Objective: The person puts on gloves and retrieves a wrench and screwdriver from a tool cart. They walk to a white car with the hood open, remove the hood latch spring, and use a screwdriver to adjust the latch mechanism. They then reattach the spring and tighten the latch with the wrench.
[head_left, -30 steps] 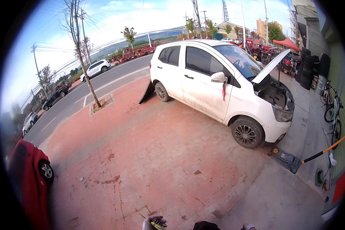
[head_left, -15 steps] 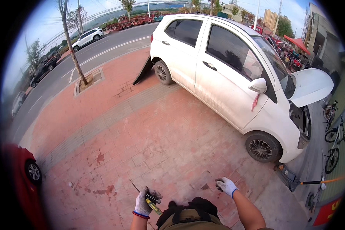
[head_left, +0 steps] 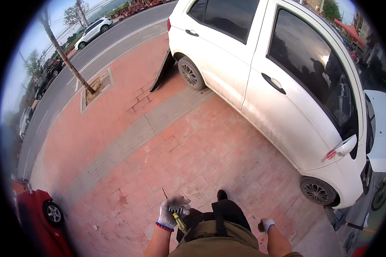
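Screwdriver (head_left: 180, 223), yellow-handled, was located off the side of the white car (head_left: 283, 124), apart from its body. Left hand (head_left: 169, 215), gloved, was clamped on the screwdriver and a ribbed piece (head_left: 181, 210) too blurred to identify. Right hand (head_left: 266, 225), gloved, was positioned nearer the white car's front wheel (head_left: 318, 190); whether its fingers were together or apart could not be determined. Red paving (head_left: 201, 158) extended alongside the white car. Red cloth (head_left: 329, 154) hung at the white car's mirror (head_left: 346, 146). Orange handle (head_left: 360, 227) lay near the white car's front end. Red car (head_left: 34, 210) stood well apart from the white car.
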`<state>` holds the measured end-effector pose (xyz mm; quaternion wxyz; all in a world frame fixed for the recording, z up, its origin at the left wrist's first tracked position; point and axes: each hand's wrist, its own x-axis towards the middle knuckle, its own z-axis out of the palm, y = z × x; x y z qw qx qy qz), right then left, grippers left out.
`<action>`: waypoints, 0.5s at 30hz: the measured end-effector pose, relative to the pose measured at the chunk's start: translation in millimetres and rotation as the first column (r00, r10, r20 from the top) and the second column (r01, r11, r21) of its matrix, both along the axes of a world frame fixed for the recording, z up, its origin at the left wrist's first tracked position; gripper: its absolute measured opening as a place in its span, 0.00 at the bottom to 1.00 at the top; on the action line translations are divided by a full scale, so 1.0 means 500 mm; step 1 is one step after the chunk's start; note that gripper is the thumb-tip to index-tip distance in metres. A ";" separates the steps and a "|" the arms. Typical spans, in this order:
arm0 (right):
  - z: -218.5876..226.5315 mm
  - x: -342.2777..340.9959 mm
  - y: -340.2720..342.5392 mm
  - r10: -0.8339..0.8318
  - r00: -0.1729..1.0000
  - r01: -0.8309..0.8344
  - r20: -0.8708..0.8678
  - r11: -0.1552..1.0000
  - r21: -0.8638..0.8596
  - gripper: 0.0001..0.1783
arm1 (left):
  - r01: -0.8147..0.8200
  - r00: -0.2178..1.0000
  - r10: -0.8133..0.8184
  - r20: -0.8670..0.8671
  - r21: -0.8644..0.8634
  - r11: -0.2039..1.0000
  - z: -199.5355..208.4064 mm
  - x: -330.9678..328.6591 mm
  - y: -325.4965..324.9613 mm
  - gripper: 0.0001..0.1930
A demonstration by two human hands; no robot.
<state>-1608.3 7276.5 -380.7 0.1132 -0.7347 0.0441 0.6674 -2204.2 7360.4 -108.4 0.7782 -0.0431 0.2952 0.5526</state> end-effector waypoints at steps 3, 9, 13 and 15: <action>0.310 -0.302 0.641 0.253 0.934 -0.357 0.252 0.704 0.614 0.17 | -0.242 0.966 0.242 -0.090 0.013 0.970 0.112 -0.103 0.209 0.29; 0.652 -0.715 1.387 0.193 0.945 -0.310 0.263 0.282 0.908 0.15 | -0.146 0.948 0.131 -0.289 -0.031 0.989 0.040 -0.391 0.512 0.26; 0.685 -0.909 1.572 0.278 0.927 -0.339 0.252 0.332 0.881 0.15 | -0.189 0.921 0.137 -0.365 -0.111 0.976 -0.028 -0.569 0.743 0.23; 0.671 -0.972 1.658 0.304 0.916 -0.367 0.263 0.363 0.857 0.16 | 0.011 0.763 -0.102 -0.638 -0.145 0.989 0.027 -0.666 0.867 0.21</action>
